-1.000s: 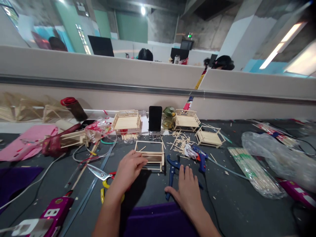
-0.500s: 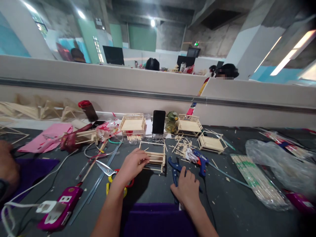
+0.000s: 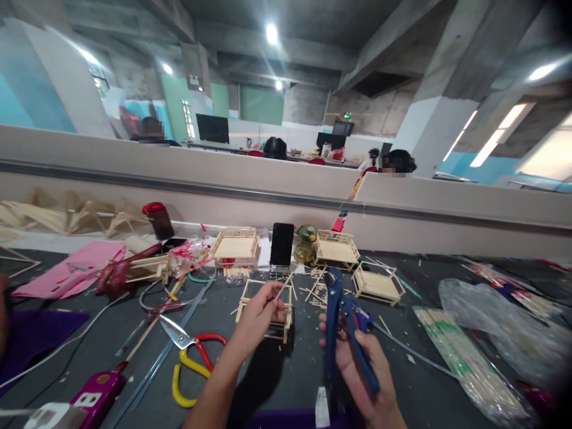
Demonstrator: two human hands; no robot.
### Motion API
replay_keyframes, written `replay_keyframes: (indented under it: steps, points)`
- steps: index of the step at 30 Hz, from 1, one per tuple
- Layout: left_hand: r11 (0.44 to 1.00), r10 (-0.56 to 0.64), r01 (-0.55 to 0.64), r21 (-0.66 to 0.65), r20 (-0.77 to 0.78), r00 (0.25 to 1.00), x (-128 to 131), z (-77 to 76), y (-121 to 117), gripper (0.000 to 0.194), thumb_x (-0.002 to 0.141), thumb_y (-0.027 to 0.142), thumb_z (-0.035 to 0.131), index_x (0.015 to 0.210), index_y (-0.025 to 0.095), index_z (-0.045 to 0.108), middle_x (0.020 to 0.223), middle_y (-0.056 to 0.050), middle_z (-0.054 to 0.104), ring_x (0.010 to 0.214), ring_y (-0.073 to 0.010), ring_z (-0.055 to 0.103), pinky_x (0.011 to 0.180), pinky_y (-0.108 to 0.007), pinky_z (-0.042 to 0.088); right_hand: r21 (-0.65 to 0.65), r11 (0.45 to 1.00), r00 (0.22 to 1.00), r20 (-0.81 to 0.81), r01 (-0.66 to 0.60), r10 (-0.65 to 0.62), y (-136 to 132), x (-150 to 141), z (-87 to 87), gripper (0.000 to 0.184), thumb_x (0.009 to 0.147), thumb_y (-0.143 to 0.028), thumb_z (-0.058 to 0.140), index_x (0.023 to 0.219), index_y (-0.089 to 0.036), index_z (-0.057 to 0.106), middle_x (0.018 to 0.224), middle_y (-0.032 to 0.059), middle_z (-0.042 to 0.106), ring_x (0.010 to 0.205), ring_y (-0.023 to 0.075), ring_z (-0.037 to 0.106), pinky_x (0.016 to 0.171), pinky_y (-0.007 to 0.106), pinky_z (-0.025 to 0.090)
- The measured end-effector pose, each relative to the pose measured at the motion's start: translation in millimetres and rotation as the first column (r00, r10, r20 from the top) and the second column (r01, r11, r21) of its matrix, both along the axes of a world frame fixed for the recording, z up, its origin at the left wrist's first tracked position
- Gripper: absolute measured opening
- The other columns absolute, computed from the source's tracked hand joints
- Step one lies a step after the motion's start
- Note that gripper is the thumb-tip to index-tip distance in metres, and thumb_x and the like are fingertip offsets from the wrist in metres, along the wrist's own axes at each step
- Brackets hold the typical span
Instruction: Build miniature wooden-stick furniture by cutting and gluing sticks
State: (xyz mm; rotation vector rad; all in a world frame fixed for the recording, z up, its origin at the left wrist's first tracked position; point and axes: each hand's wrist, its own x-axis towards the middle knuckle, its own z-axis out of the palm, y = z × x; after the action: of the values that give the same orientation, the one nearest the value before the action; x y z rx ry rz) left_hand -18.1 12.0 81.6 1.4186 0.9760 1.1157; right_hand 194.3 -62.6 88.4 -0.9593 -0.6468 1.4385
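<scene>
My left hand [image 3: 259, 316] pinches a thin wooden stick [image 3: 285, 286] between thumb and fingers, above a small open frame of sticks [image 3: 286, 330] on the dark table. My right hand [image 3: 373, 372] is wrapped round a blue-handled cutter [image 3: 331, 322], raised off the table with its handles spread apart. A blue glue gun [image 3: 361, 314] lies just behind the cutter, partly hidden by it. Red-and-yellow scissors [image 3: 196, 351] lie open to the left of my left forearm. Loose cut sticks [image 3: 315, 292] are scattered behind the cutter.
Finished-looking stick models [image 3: 236, 245] stand at the back around a phone on a stand [image 3: 282, 245]. Bagged sticks [image 3: 469, 357] lie at right, and a magenta power strip [image 3: 98, 393] at lower left. A low partition [image 3: 223, 205] runs behind; people sit beyond it.
My right hand has picked the cutter up off the table and turned palm upward around it. My left hand has lifted a stick above the frame. The camera view has tilted up.
</scene>
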Motion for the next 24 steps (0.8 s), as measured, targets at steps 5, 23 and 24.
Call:
replay_keyframes:
  steps: [5, 23, 24]
  points:
    - [0.986, 0.161, -0.158, 0.044, -0.075, 0.984, 9.4, -1.1, -4.2, 0.018, 0.088, 0.028, 0.044, 0.090, 0.019, 0.059, 0.066, 0.003, 0.052, 0.060, -0.0132, 0.048, 0.055, -0.022, 0.035, 0.067, 0.993, 0.989, -0.106, -0.099, 0.106, -4.8, -26.1, 0.5, 0.049, 0.069, -0.031, 0.061, 0.115, -0.015, 0.065, 0.110, 0.0162, 0.069, 0.091, 0.0289, 0.067, 0.076, 0.044, 0.055]
    - [0.898, 0.200, -0.168, 0.407, -0.036, 0.979, 1.4, 0.5, -20.2, 0.021, 0.092, 0.023, 0.052, 0.087, 0.019, 0.072, 0.078, -0.003, 0.062, 0.075, -0.0152, 0.053, 0.073, -0.024, 0.043, 0.471, 0.788, 0.088, 0.874, -0.396, -0.478, 21.2, -36.7, -22.4, 0.068, 0.078, -0.012, 0.050, 0.144, -0.018, 0.033, 0.113, 0.0139, 0.053, 0.104, 0.0297, 0.051, 0.089, 0.049, 0.046]
    - [0.892, 0.203, -0.171, 0.418, -0.033, 0.979, 1.2, 1.4, -20.5, 0.020, 0.091, 0.022, 0.053, 0.089, 0.019, 0.072, 0.080, -0.004, 0.063, 0.075, -0.0152, 0.054, 0.073, -0.024, 0.043, 0.469, 0.790, 0.092, 0.876, -0.396, -0.474, 21.1, -37.1, -21.9, 0.068, 0.078, -0.012, 0.050, 0.144, -0.017, 0.033, 0.113, 0.0137, 0.053, 0.104, 0.0292, 0.051, 0.089, 0.048, 0.046]
